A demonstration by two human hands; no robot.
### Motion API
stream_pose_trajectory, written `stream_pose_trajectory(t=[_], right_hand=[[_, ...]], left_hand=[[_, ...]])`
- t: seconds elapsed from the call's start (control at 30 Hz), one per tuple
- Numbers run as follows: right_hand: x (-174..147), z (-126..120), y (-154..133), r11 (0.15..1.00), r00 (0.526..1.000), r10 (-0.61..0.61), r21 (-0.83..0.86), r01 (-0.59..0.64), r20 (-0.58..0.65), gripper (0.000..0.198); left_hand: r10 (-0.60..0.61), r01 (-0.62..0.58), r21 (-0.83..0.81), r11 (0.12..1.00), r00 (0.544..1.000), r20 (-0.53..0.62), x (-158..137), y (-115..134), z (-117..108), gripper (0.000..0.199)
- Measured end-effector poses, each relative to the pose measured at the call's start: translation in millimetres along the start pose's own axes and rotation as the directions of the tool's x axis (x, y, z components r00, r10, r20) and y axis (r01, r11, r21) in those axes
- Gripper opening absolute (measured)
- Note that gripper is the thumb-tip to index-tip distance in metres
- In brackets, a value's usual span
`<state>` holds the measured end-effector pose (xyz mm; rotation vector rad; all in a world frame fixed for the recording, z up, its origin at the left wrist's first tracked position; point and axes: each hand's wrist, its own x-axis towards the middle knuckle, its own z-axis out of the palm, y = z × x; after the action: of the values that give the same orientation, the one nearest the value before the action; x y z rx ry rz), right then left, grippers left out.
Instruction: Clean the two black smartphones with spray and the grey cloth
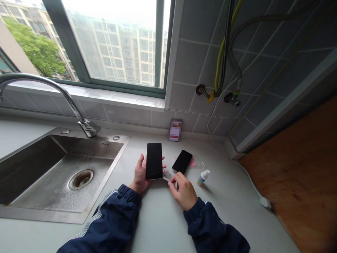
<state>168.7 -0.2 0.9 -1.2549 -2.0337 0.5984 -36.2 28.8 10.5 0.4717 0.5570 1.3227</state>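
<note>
Head view: the left hand (139, 175) held a black phone (154, 161) above the bench (158, 228), to the right of the steel sink (86, 219); the phone was upright in the picture, its dark screen facing the wearer. The left fingers were closed about it, the thumb at the left edge and fingertips showing past the right edge. The right hand (185, 192) was near the phone's lower right corner, apart from it, with its fingers bent in towards the thumb; a pale, thin item (166, 178) lay at their tips, and whether it was gripped could not be determined. Just beyond the right hand, a second phone (182, 162) lay face up, screen dark, with a pink piece (193, 162) showing at its right side. A white spray bottle (202, 177) stood to the right of that hand. On the far side, a blurred, upright card-like object (175, 130) was noted near the tiled wall (140, 116). The tap (75, 107) rose at the sink's far edge.
</note>
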Motion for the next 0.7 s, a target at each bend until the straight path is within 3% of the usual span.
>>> stream_pose_trajectory(t=[0.07, 0.13, 0.2, 0.33, 0.5, 0.7], right_hand=[[4, -3, 2, 0.960, 0.992, 0.086, 0.274, -0.058, -0.091, 0.014], [8, -6, 4, 0.837, 0.971, 0.205, 0.537, -0.107, -0.126, 0.019], [11, -8, 7, 0.718, 0.948, 0.296, 0.682, -0.142, -0.114, 0.024], [14, -10, 8, 0.596, 0.914, 0.393, 0.784, -0.172, -0.098, 0.026], [20, -16, 4, 0.287, 0.803, 0.592, 0.948, -0.135, -0.065, 0.026], [26, -23, 2, 0.073, 0.804, 0.594, 0.994, -0.083, 0.023, 0.035]], left_hand=[[-0.008, 0.008, -0.002, 1.000, 1.000, 0.004, 0, 0, -1, 0.071], [-0.024, 0.024, -0.002, 1.000, 1.000, 0.010, -1, 1, 0, 0.071], [-0.039, 0.039, -0.008, 0.999, 0.999, 0.012, -3, 1, 2, 0.072], [-0.088, 0.089, -0.035, 0.995, 0.995, 0.047, -8, 1, 10, 0.072], [-0.198, 0.204, -0.022, 0.979, 0.967, 0.160, -16, -6, 20, 0.071], [-0.327, 0.335, 0.016, 0.942, 0.907, 0.264, -24, -18, 27, 0.072]])
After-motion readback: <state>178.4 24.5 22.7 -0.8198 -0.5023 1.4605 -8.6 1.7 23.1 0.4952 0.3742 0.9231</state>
